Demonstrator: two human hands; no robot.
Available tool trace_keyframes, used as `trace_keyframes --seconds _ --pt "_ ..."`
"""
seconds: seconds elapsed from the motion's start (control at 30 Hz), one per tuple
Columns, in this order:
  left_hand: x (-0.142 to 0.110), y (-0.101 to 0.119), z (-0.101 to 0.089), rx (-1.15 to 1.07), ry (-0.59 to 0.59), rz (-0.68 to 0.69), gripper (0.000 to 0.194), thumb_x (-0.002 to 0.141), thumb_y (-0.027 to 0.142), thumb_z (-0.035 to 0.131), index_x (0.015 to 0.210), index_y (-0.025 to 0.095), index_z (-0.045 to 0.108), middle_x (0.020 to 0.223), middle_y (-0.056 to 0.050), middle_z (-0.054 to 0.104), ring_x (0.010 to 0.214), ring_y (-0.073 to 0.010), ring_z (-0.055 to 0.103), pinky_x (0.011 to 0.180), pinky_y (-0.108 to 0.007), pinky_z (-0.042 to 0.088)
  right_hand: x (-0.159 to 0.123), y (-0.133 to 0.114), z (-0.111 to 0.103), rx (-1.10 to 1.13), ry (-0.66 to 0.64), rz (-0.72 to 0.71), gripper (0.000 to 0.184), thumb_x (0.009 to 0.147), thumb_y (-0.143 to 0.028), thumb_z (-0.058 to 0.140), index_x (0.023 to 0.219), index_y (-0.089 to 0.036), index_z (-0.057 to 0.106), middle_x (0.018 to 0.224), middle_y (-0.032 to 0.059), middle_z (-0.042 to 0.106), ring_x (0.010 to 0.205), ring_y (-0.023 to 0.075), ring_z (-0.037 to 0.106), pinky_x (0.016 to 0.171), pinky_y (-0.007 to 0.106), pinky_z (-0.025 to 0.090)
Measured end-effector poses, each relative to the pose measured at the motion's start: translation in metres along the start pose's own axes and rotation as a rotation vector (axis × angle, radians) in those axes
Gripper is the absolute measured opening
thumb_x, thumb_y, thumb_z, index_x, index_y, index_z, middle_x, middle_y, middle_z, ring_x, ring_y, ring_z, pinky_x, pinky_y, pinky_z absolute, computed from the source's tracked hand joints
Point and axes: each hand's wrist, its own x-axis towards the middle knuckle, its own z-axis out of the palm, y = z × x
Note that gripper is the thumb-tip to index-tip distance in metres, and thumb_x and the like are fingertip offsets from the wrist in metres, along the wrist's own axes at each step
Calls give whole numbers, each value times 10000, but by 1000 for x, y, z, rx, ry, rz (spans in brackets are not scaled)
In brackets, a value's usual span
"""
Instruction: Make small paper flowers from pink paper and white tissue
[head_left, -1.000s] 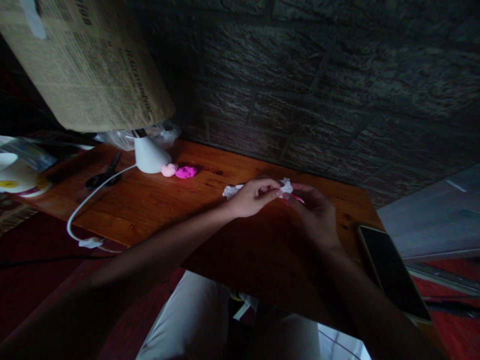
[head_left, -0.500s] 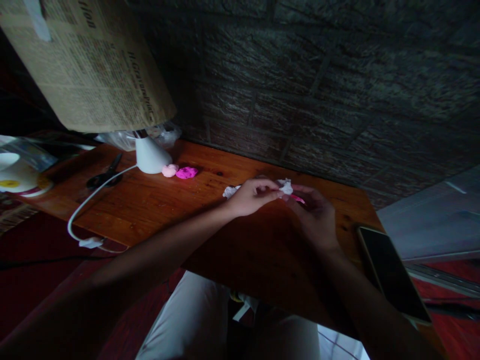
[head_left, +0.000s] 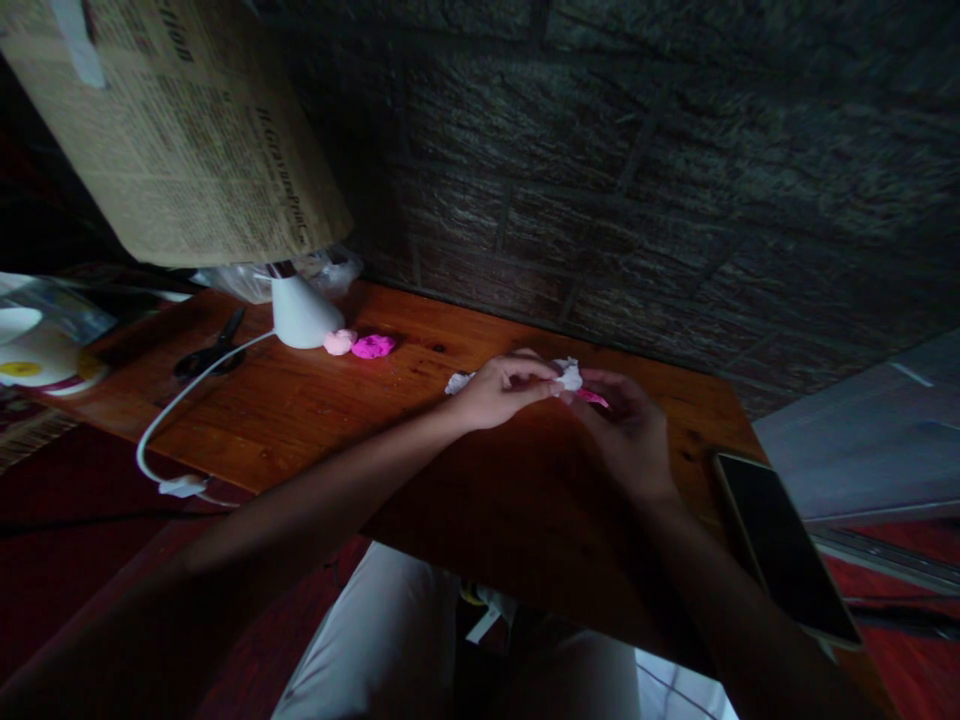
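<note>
Above the wooden table (head_left: pixel 300 420), my left hand (head_left: pixel 504 392) pinches a crumpled white tissue (head_left: pixel 568 376) between thumb and fingertips. From the other side my right hand (head_left: pixel 628 425) closes on the same tissue, its thumb and fingers bent around it. A bright pink strip (head_left: pixel 593 398) sticks out below the tissue, against the right fingers; its kind is unclear. Partly hidden behind my left wrist lies a second crumpled white piece (head_left: pixel 458 382). Farther left, a pale pink lump (head_left: pixel 340 342) and a magenta lump (head_left: pixel 373 346), both clay-like, rest side by side.
A lamp with a newsprint shade (head_left: pixel 217 150) and white base (head_left: pixel 300 312) stands left, its cable (head_left: pixel 161 415) looping over the edge. Scissors (head_left: pixel 214 352) and a white cup (head_left: pixel 34 350) are beyond. A phone (head_left: pixel 784 545) lies right; a stone wall (head_left: pixel 600 200) rises behind.
Both hands keep their hold and shift only slightly. The tissue and the pink strip between them move a little to the left. Everything on the table stays put.
</note>
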Motion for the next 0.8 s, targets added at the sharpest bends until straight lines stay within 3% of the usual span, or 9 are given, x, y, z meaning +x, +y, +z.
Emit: trace_keyframes --seconds 0.13,0.27,0.47,0.7,0.8 --pt "0 0 0 -36 14 -43 230 814 377 775 884 159 782 954 -70 755 906 -162 671 861 -294 479 3 0 -1 43 -53 102 405 722 -413 860 1053 -235 706 1088 68 778 991 229 735 894 424 609" --pt "0 2 0 -19 -9 -46 210 836 365 753 870 160 782 935 -67 765 893 -158 676 861 -293 478 4 1 -2 62 -94 90 364 734 -415 850 1026 -243 718 1065 60 782 979 232 736 870 428 618" --pt "0 3 -2 56 -23 63 187 873 331 718 861 153 773 916 -63 716 841 -133 638 764 -259 454 3 2 0 80 -72 70 357 702 -381 879 992 -246 720 1029 44 780 965 219 734 953 451 585" --pt "0 1 -3 106 -52 142 192 902 332 691 893 151 756 929 -63 685 831 -128 609 732 -257 443 3 1 -1 119 -179 147 433 740 -439 841 1108 -253 707 1110 63 772 1004 239 724 777 387 639" --pt "1 -1 -3 117 -21 152 216 881 359 716 892 148 760 904 -59 681 776 -117 587 674 -246 415 4 4 -3 94 -148 115 432 733 -436 847 1098 -253 704 1075 60 778 965 234 730 776 391 638"
